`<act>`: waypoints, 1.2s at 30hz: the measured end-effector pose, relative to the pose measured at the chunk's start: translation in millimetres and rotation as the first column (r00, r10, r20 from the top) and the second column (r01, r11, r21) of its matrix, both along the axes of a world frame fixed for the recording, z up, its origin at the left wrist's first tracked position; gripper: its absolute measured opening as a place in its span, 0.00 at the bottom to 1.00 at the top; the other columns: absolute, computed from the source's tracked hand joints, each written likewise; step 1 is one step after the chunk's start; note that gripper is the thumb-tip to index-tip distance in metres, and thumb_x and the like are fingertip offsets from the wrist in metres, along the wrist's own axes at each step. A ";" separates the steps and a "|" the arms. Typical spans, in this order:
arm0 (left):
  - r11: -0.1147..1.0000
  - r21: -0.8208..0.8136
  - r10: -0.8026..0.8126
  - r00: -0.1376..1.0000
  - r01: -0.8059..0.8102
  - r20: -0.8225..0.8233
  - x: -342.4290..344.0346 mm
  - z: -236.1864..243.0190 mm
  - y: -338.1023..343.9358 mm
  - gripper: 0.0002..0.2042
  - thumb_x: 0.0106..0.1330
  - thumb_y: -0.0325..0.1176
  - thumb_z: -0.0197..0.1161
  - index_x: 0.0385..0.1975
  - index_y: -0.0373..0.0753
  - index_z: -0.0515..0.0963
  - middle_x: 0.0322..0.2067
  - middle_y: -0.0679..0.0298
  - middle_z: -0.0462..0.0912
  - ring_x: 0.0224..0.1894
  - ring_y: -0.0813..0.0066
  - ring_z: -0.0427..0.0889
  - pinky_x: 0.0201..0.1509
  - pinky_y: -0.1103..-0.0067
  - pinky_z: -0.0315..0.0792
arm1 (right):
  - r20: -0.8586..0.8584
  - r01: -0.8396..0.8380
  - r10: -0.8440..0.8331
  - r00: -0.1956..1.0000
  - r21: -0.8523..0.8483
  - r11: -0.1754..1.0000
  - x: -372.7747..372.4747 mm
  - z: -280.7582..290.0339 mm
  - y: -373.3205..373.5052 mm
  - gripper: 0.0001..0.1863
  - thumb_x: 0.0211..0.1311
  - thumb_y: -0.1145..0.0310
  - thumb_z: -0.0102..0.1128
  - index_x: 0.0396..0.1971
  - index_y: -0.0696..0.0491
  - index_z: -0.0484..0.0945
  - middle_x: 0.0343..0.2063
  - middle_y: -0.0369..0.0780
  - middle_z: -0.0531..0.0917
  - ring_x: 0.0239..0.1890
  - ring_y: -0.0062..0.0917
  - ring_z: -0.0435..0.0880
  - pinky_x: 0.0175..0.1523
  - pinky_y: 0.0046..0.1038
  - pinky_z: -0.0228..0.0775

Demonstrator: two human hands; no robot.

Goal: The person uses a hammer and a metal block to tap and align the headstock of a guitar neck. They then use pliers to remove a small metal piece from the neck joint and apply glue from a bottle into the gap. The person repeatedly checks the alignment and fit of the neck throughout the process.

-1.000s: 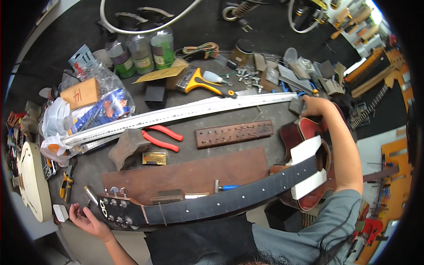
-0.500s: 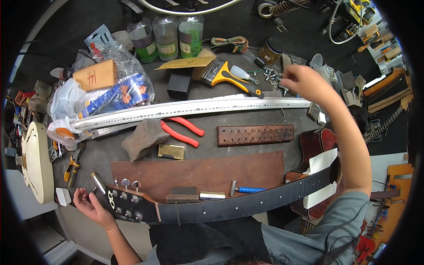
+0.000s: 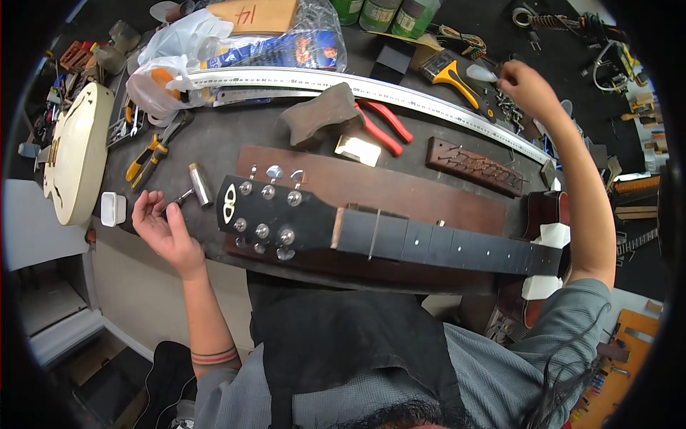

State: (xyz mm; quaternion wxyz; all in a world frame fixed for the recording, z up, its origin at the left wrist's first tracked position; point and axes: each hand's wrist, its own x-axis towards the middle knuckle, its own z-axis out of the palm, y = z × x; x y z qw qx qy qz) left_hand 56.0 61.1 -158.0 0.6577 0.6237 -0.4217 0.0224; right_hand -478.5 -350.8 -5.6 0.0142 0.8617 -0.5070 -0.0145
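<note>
My left hand (image 3: 166,232) is palm up at the table's front left, fingers loosely curled and apart, with nothing visible in the palm. Close to its fingertips lies a metal cylinder with a thin rod (image 3: 202,187), like a small hammer; the hand hides the rod's end. Right of it, a guitar's black headstock (image 3: 250,214) with metal tuners and its dark fretboard (image 3: 457,247) lie across the bench. My right hand (image 3: 525,86) reaches to the back right, fingertips drawn together at a heap of small metal hardware (image 3: 509,111). What they pinch is hidden.
A long metal ruler (image 3: 400,98) crosses the bench behind red-handled pliers (image 3: 386,129), a dark shaped block (image 3: 318,114) and a wooden block with pins (image 3: 475,166). A brush (image 3: 457,82) lies near the hardware. A cream guitar body (image 3: 78,154) stands at the left edge.
The view has shifted, so the bench sits higher and the headstock looks larger. My left hand is farther from the headstock. My right hand stays over the hardware.
</note>
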 end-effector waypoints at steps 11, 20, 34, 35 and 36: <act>0.762 -0.297 -0.519 0.817 0.576 0.252 -103.5 115.6 -26.1 0.25 0.75 0.35 0.70 0.65 0.33 0.70 0.55 0.49 0.77 0.54 0.61 0.82 0.58 0.68 0.81 | 0.240 -0.255 0.334 0.912 -0.308 0.917 95.9 158.8 267.3 0.06 0.65 0.77 0.65 0.33 0.60 0.75 0.32 0.37 0.73 0.34 0.23 0.72 0.44 0.25 0.66; 0.180 0.059 -0.968 0.187 0.982 -0.169 -155.5 119.9 6.0 0.32 0.69 0.41 0.81 0.67 0.31 0.77 0.51 0.54 0.89 0.45 0.69 0.89 0.54 0.74 0.81 | 0.325 -0.546 0.570 0.755 -0.171 0.820 127.0 101.8 376.3 0.20 0.43 0.67 0.80 0.39 0.53 0.86 0.37 0.39 0.80 0.34 0.35 0.83 0.39 0.39 0.70; 0.676 -0.090 -0.736 0.667 0.731 -0.115 -112.2 81.7 -3.0 0.22 0.67 0.27 0.81 0.55 0.30 0.77 0.44 0.51 0.86 0.44 0.66 0.85 0.51 0.74 0.80 | 0.677 -0.361 0.345 0.650 -0.124 0.924 98.2 -45.9 385.8 0.16 0.48 0.83 0.74 0.38 0.53 0.85 0.20 0.34 0.80 0.18 0.27 0.79 0.24 0.30 0.70; 0.677 -0.108 -0.735 0.673 0.728 -0.079 -113.7 79.6 -6.0 0.23 0.65 0.28 0.82 0.55 0.31 0.77 0.41 0.51 0.87 0.41 0.64 0.87 0.47 0.73 0.81 | 0.669 -0.346 0.329 0.667 -0.112 0.931 95.6 -55.0 384.4 0.16 0.48 0.83 0.74 0.38 0.53 0.85 0.20 0.35 0.81 0.18 0.28 0.80 0.25 0.30 0.71; 0.678 -0.091 -0.735 0.675 0.729 -0.063 -113.6 79.9 -7.1 0.24 0.65 0.28 0.82 0.56 0.31 0.77 0.41 0.51 0.87 0.41 0.64 0.87 0.46 0.72 0.81 | 0.659 -0.331 0.311 0.684 -0.099 0.938 93.5 -62.9 382.4 0.16 0.48 0.83 0.74 0.38 0.53 0.86 0.21 0.35 0.82 0.19 0.29 0.81 0.25 0.31 0.72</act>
